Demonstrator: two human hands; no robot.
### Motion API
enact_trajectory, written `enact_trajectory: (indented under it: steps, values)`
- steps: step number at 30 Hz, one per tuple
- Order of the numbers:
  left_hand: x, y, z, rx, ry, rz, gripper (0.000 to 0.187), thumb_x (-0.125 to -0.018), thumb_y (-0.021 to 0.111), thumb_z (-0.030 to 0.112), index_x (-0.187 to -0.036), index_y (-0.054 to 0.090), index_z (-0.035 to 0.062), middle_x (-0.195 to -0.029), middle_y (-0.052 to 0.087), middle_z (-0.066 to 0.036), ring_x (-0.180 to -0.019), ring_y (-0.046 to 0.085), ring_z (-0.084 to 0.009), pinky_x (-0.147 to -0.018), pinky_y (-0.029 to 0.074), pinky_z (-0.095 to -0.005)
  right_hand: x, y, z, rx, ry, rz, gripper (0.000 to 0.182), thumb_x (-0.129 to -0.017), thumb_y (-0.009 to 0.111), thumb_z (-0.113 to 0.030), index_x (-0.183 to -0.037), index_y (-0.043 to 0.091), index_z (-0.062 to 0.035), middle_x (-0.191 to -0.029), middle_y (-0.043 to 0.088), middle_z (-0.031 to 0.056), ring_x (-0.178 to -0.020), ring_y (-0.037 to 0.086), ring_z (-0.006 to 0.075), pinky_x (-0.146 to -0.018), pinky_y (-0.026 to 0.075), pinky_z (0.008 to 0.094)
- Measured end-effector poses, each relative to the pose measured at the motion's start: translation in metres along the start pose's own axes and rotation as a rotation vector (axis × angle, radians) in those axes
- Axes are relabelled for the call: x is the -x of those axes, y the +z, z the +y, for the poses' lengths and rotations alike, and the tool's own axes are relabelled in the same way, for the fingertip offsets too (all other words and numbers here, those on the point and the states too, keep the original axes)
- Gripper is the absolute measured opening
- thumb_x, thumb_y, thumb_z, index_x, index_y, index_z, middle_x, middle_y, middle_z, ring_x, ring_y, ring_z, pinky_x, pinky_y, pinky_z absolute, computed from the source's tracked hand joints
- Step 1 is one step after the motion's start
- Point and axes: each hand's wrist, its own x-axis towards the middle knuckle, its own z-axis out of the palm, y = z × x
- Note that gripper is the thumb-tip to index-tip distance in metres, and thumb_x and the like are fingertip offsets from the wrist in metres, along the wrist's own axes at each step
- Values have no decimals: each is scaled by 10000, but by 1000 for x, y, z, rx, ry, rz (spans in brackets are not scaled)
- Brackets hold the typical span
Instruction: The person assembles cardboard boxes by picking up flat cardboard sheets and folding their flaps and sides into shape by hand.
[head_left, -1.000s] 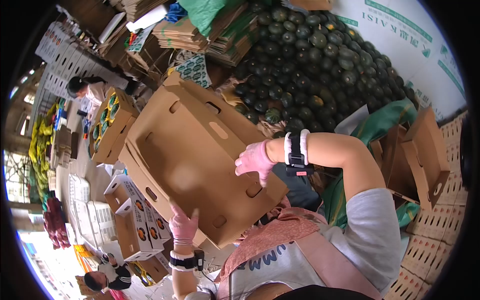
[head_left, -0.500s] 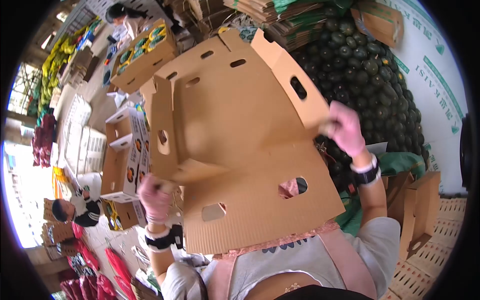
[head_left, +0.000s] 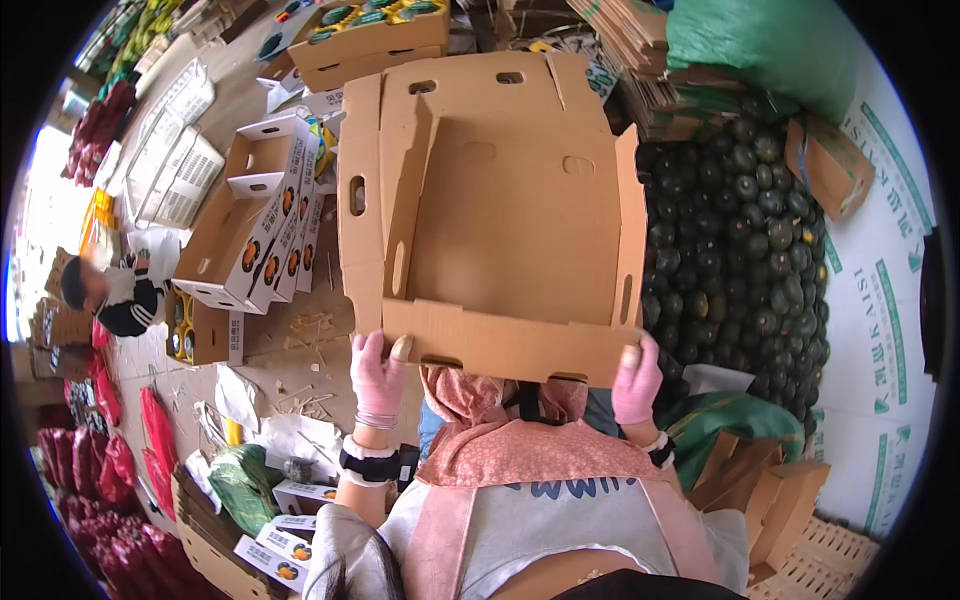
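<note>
Pink-gloved left hand and right hand, plain brown cardboard box, dark green squashes.

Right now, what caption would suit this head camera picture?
Both gloved hands, left hand and right hand, hold a half-folded cardboard box beside piled dark green squash.

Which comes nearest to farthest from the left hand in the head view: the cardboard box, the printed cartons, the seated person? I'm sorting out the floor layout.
1. The cardboard box: the left hand has its grip on the near edge.
2. The printed cartons: on the floor, up and left.
3. The seated person: far left edge.
</note>
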Motion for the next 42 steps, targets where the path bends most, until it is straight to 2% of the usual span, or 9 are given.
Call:
enact_trajectory:
  steps: [7,11,15,22,28,31,35,37,42]
  values:
    - [-29,6,38,-592,507,367,417,-781,620,146,-1187,535,105,-1246,478,-147,-1187,414,-365,-1004,321,-507,-34,8,-54,483,-645,-447,682,-732,655,-486,-1193,494,-9,-1217,462,208,-1157,400,363,-1005,308,509]
    - [-46,5,40,-502,848,-219,365,-811,591,338,-1098,586,113,-1112,570,-95,-1105,521,-256,-952,404,-431,-36,36,-40,486,-569,-776,620,-679,704,-368,-1167,504,-42,-1139,502,194,-1068,475,349,-947,375,497]
    - [-67,-1,62,-495,471,-1054,476,-788,581,427,-1099,581,66,-1083,578,-116,-1036,541,-300,-903,436,-411,-49,42,-7,322,-419,-1153,519,-672,692,-302,-1117,529,-90,-1054,528,195,-1026,510,379,-890,443,433]
    - [-28,33,57,-627,648,-1202,492,-618,733,274,-1044,589,74,-1082,567,-134,-991,579,-332,-773,507,-406,-45,36,-2,312,-452,-1530,486,-674,663,-313,-1093,575,-81,-1043,563,202,-1007,536,368,-897,440,406]
    - [-14,45,51,-594,765,-1497,391,-705,666,260,-1034,608,56,-1064,609,-168,-996,593,-322,-834,478,-415,-35,30,-1,123,-284,-1811,482,-765,628,-360,-1156,562,-85,-1088,598,192,-1006,577,333,-876,457,382]
    - [-45,32,65,-168,685,-1669,457,-727,666,294,-1099,564,49,-1126,565,-172,-1043,557,-311,-874,449,-420,-61,21,3,-115,-223,-1727,507,-765,667,-380,-1158,562,-79,-1074,627,134,-953,618,268,-846,478,344]
    - [-107,0,75,-161,720,-54,616,-731,689,332,-1220,467,30,-1216,492,-195,-1079,493,-357,-935,408,-410,-130,-6,-30,520,-105,-415,374,-672,706,-315,-886,558,-46,-811,592,171,-739,598,337,-665,496,414]
    - [-137,4,64,-165,354,183,649,-743,679,378,-1233,450,18,-1219,481,-208,-1080,484,-394,-948,402,-393,-159,0,-2,602,-140,-142,331,-703,696,-272,-895,559,-40,-841,597,170,-796,597,347,-675,493,419]
    - [-200,61,-38,539,-74,-533,420,-834,596,241,-1180,514,19,-876,528,-11,-742,484,-119,-633,423,-294,-170,35,40,88,-90,-457,167,-712,590,-82,-853,596,6,-743,616,178,-655,602,278,-618,479,321]
